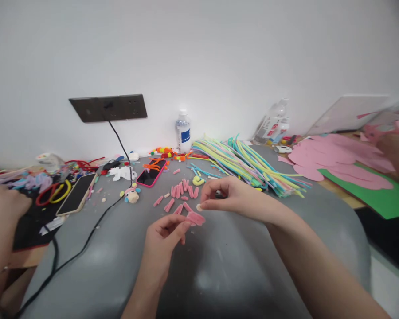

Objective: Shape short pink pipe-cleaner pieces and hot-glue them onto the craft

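My left hand (164, 237) pinches a pink fuzzy pipe-cleaner piece (196, 218) between thumb and fingertips, low over the grey tabletop. Close to its upper right, my right hand (229, 195) is closed on a small cream-coloured piece (199, 207); its exact kind is too small to make out. The two held pieces look very near each other, and I cannot tell whether they touch. Just beyond my fingers lie several short pink fuzzy pieces (177, 190). A curled yellow pipe-cleaner bit (198, 180) rests behind them.
A large bundle of pastel pipe cleaners (249, 166) lies at the back right, near a bottle (183, 133). A pink-cased phone (152, 173), a small figure (132, 195) and a black cable (96, 226) are to the left. Other people's hands (397, 153) show at both sides.
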### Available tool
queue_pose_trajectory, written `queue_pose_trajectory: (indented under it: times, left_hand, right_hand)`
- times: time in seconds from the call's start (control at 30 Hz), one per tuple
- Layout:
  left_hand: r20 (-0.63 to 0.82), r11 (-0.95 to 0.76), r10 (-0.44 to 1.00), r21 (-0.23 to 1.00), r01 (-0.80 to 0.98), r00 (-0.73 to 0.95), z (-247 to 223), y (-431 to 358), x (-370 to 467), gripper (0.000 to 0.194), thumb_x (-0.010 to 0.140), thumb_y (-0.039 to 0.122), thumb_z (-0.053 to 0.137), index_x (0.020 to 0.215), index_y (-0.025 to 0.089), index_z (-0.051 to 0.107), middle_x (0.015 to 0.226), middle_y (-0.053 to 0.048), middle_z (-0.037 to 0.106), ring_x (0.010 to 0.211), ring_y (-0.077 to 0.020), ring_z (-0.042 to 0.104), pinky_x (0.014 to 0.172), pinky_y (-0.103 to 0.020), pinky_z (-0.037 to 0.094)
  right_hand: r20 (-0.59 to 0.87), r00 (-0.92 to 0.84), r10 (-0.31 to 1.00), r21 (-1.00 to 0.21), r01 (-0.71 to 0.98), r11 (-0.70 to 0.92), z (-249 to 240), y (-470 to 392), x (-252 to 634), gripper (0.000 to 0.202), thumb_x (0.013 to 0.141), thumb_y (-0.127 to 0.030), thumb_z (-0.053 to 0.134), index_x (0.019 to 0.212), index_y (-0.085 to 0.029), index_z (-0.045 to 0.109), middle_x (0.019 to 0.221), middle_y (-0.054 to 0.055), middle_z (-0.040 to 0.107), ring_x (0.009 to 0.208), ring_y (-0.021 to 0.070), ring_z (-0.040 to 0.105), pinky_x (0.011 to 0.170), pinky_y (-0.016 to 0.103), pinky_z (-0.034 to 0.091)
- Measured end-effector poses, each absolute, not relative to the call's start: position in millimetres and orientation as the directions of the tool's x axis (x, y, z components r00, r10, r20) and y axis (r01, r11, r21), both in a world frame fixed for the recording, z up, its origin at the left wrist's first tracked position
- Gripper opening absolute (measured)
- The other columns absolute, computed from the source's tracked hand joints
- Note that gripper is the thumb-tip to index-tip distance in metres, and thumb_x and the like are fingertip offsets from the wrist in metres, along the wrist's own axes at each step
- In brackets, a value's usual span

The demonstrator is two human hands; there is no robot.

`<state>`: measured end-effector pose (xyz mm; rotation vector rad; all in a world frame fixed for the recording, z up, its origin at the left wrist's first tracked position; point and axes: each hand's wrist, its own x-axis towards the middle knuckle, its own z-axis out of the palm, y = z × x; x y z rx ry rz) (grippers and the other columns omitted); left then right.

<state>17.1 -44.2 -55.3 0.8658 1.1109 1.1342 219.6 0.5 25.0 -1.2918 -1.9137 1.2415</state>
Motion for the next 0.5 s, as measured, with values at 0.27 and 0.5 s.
queue_pose_trajectory:
  times: [0.27,0.5]
  left_hand:
    - [-0.222,0.229,0.973,0.943,-0.240,0.056,-53.6,-42.6,15.2,0.023,0.061,0.034,0.087,0.068,0.014,0.078,0.056,0.000,0.061,0.050,-0.0082,0.047,0.050,-0.021,0.038]
    - [-0.224,0.228,0.974,0.942,-0.245,0.044,-57.6,-42.9,9.3,0.022,0.062,0.033,0.086,0.069,0.015,0.077,0.056,0.001,0.061,0.051,-0.0083,0.047,0.051,-0.021,0.038]
  right_hand:
    - [-0.086,-0.431,0.898,-0.886,0.445,0.129,23.6,1.4,218.7,0.023,0.078,-0.042,0.073,0.069,-0.021,0.071,0.070,-0.001,0.063,0.069,0.0163,0.051,0.063,0.029,0.038]
    - [-0.136,-0.432,0.891,-0.943,0.333,0.017,21.5,1.6,215.5,0.025,0.080,-0.043,0.073,0.076,-0.019,0.069,0.072,0.000,0.067,0.069,0.0156,0.059,0.066,0.028,0.045]
